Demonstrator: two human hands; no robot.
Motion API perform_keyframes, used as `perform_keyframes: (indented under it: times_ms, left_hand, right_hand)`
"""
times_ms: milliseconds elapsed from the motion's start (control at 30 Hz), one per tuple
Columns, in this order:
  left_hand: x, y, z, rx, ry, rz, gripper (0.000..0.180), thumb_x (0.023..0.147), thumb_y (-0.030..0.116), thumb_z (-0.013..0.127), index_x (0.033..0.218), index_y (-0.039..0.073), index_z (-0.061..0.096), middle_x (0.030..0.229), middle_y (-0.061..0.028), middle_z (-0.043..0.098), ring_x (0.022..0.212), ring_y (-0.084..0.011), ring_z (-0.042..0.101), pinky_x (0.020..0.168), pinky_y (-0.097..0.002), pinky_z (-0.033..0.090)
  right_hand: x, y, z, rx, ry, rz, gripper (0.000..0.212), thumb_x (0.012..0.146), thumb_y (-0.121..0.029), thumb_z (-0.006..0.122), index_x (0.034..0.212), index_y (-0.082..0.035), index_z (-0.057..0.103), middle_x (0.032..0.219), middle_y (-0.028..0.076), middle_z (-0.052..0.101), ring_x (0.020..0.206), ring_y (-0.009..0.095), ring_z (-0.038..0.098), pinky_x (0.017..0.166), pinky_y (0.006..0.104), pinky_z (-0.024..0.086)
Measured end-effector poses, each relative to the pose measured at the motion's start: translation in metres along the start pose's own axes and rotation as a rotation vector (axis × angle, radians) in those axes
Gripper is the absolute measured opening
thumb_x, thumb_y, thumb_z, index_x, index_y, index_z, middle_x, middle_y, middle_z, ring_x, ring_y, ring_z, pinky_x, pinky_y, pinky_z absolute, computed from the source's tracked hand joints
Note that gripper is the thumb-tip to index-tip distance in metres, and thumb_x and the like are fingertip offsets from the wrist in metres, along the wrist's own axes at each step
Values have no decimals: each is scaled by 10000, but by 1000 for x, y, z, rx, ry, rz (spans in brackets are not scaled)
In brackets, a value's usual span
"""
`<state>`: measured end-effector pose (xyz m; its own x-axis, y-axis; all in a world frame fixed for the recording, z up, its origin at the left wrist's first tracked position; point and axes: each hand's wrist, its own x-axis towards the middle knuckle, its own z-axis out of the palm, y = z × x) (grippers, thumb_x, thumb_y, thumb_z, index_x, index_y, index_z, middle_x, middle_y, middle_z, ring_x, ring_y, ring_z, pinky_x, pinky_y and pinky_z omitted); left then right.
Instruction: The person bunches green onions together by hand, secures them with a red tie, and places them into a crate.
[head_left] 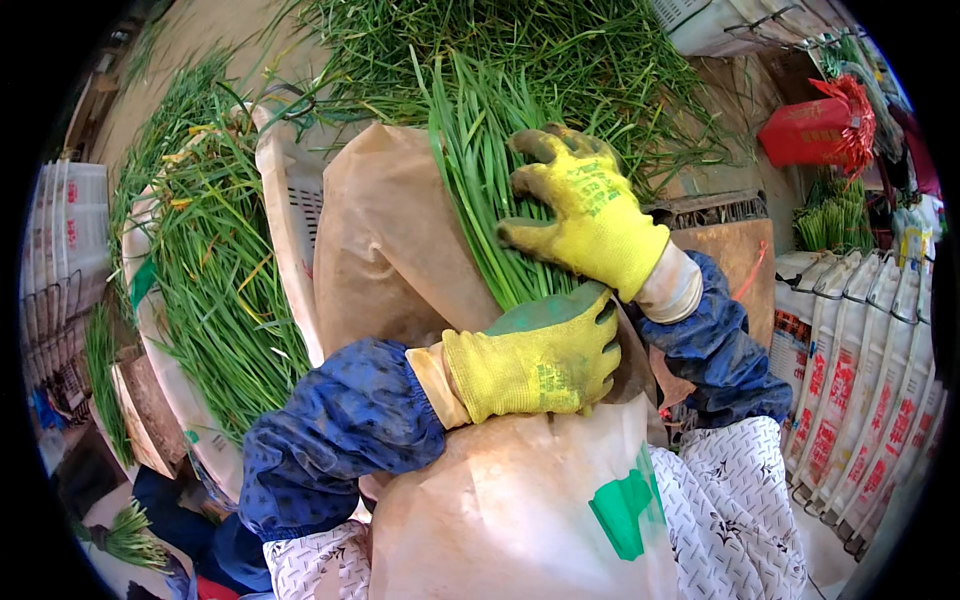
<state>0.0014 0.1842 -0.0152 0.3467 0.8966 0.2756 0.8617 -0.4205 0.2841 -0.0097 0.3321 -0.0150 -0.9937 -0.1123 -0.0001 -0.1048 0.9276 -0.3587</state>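
A bunch of long green Chinese chives [470,170] lies over my lap, its leaves fanning away from me. My left hand [540,360], in a yellow glove with a green palm, is closed around the near end of the bunch, whose stem ends are hidden in it. Fingers spread, my right hand [590,205] in a matching glove with dirty fingertips rests on the right side of the leaves. Beneath the bunch is a brown stained apron sheet [390,220]. A paler plastic sheet [510,500] with a green patch covers my lap nearer to me.
A white basket [285,200] full of loose chives stands at left. More chives [520,35] are heaped on the ground ahead. White stacked crates [860,380] stand at right, below a red bag [815,130]. Other crates [70,230] are at far left.
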Motion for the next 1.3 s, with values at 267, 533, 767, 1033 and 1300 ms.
perform_keyframes:
  times_ms: [267,533,767,1033,1300]
  left_hand:
    - [1,-1,-5,26,-1,-24,203,735,344,574,763,166,667,860,-27,603,947,-289,570,952,-560,394]
    - [0,-1,0,12,10,-7,203,731,326,565,750,156,674,838,-35,605,931,-289,584,1017,-589,358]
    - [-9,4,6,-43,103,-131,218,744,314,563,766,133,683,839,-45,615,937,-310,593,1023,-594,359]
    - [-1,1,13,-166,208,-122,199,734,260,570,768,96,678,808,-68,615,908,-336,600,986,-571,403]
    - [-2,1,2,-23,101,-51,157,717,230,583,735,96,662,812,-65,615,893,-328,602,961,-556,422]
  right_hand:
    - [19,11,8,-206,14,62,272,823,-352,628,892,-102,713,1085,72,620,1122,275,535,1025,448,355]
    - [66,98,-86,473,390,-122,213,867,-115,630,1072,-60,648,981,49,664,916,165,622,828,294,491]
    - [105,50,-30,517,-98,27,338,849,-222,686,1173,-130,655,1067,46,679,937,157,636,843,277,487]
    - [107,50,3,84,-214,-410,324,754,-107,685,1077,-85,667,971,107,658,954,313,608,846,398,486]
    - [94,47,-4,63,-183,-388,324,750,-61,658,1074,-56,661,973,130,666,932,327,618,811,394,500]
